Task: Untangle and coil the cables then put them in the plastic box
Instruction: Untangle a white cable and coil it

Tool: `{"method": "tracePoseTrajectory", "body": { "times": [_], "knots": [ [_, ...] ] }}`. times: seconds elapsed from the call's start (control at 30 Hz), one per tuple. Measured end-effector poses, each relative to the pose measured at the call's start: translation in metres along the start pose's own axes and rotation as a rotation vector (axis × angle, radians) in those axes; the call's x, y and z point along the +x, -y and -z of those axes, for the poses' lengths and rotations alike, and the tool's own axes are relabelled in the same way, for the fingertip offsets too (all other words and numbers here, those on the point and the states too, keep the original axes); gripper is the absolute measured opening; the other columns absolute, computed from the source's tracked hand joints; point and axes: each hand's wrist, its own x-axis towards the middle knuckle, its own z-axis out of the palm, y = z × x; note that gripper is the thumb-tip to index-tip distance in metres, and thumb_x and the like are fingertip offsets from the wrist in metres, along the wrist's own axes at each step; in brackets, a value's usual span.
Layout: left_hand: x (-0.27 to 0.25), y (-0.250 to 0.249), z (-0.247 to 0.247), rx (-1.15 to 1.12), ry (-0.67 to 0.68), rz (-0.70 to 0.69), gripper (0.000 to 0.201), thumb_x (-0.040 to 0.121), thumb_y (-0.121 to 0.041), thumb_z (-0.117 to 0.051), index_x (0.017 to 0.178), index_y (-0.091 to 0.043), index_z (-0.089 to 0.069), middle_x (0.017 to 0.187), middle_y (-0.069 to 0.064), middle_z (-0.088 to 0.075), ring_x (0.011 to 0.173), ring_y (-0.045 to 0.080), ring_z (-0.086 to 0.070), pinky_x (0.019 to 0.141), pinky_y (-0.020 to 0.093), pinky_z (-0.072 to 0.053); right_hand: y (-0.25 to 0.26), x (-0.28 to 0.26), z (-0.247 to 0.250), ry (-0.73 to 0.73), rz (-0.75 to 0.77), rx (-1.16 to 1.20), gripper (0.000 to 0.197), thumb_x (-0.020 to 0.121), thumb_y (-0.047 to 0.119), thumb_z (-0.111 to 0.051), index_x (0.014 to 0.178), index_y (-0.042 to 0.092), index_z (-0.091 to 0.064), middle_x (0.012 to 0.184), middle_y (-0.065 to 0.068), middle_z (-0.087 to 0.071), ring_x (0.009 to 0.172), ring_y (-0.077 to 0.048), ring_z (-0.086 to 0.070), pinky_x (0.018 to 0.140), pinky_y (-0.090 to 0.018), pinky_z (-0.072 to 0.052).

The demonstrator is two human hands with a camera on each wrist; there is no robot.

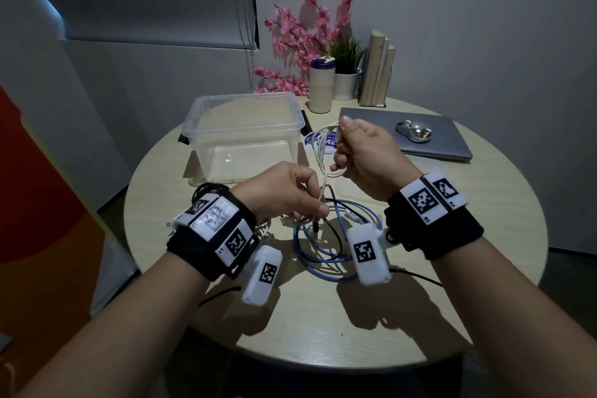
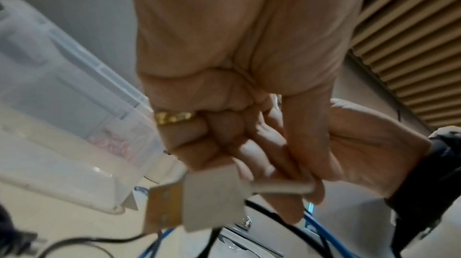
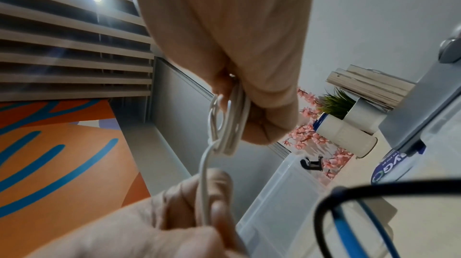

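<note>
My right hand (image 1: 353, 152) is raised above the table and grips several loops of a white cable (image 1: 323, 145), seen as a bunch of white cable (image 3: 229, 124) under its fingers. My left hand (image 1: 290, 194) sits lower and pinches the free strand of that white cable (image 3: 204, 193). The cable's white USB plug (image 2: 212, 201) sticks out below the left fingers. A blue cable (image 1: 323, 255) and a black cable (image 1: 336, 236) lie tangled on the table beneath both hands. The clear plastic box (image 1: 245, 113) stands open at the back left with nothing visible in it.
A grey closed laptop (image 1: 429, 139) with a silver mouse (image 1: 415, 131) lies at the back right. A white tumbler (image 1: 321, 84), potted plant (image 1: 347, 74), pink flowers (image 1: 303, 35) and books (image 1: 378, 68) stand at the rear. The box lid (image 1: 355, 194) lies under my right hand.
</note>
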Motion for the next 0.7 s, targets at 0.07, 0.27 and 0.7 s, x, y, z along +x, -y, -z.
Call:
{"method": "tracePoseTrajectory", "body": {
  "times": [0.07, 0.27, 0.7],
  "knots": [
    [0.000, -0.001, 0.003, 0.138, 0.000, 0.012, 0.027, 0.070, -0.001, -0.079, 0.063, -0.010, -0.055, 0.055, 0.003, -0.062, 0.047, 0.009, -0.053, 0.046, 0.020, -0.040, 0.001, -0.004, -0.002, 0.027, -0.005, -0.048, 0.025, 0.100, 0.027, -0.044, 0.078, 0.014, -0.044, 0.058, 0.002, -0.038, 0.051, -0.011, -0.039, 0.059, -0.030, -0.040],
    [-0.009, -0.006, 0.005, 0.065, 0.152, -0.004, 0.031, 0.074, 0.009, -0.072, 0.065, -0.008, -0.047, 0.052, 0.003, -0.050, 0.047, 0.012, -0.054, 0.046, 0.019, -0.045, 0.006, -0.004, -0.006, 0.035, 0.095, -0.320, 0.023, 0.098, 0.030, -0.046, 0.085, 0.012, -0.049, 0.061, 0.000, -0.036, 0.051, -0.011, -0.037, 0.059, -0.035, -0.046],
    [-0.018, -0.010, 0.026, -0.122, 0.073, -0.076, 0.014, 0.077, -0.001, -0.066, 0.072, -0.006, -0.054, 0.060, 0.012, -0.061, 0.053, 0.020, -0.062, 0.050, 0.021, -0.054, 0.015, 0.003, 0.021, 0.023, -0.006, -0.112, 0.032, 0.103, 0.027, -0.034, 0.076, 0.014, -0.045, 0.057, 0.002, -0.037, 0.052, -0.012, -0.037, 0.050, -0.020, -0.038]
  ]
}}
